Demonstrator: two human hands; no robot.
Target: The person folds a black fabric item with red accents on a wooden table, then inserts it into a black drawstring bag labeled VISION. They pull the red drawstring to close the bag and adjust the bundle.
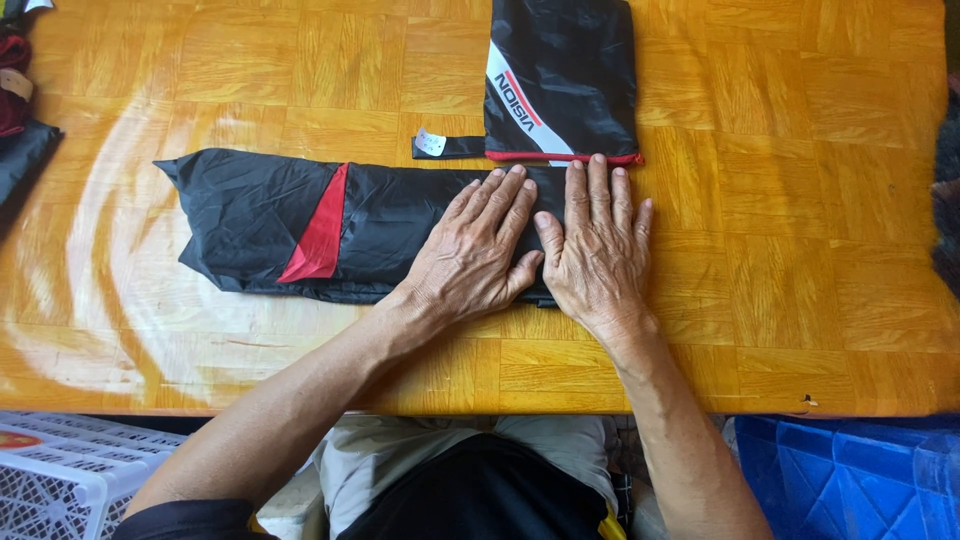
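At the far left edge of the glossy orange parquet-pattern wooden table, a heap of dark and maroon cloth spills past the corner. Below the near edge on that side stands a white plastic lattice crate. Along the middle of the table lies a long folded black nylon garment with a red wedge panel, its pointed end towards the left edge. The left hand lies flat on the garment's right part, fingers spread slightly and pressed down on the fabric. Just beside it, thumbs almost touching, the right hand lies flat too, fingers close together, pinning the garment's right end. Just beyond the fingertips, reaching to the far edge, is a black fabric pouch with red trim and a slanted white stripe bearing lettering; a short black strap with a small white tag sticks out from its left side. Under the near right corner sits a blue plastic crate.
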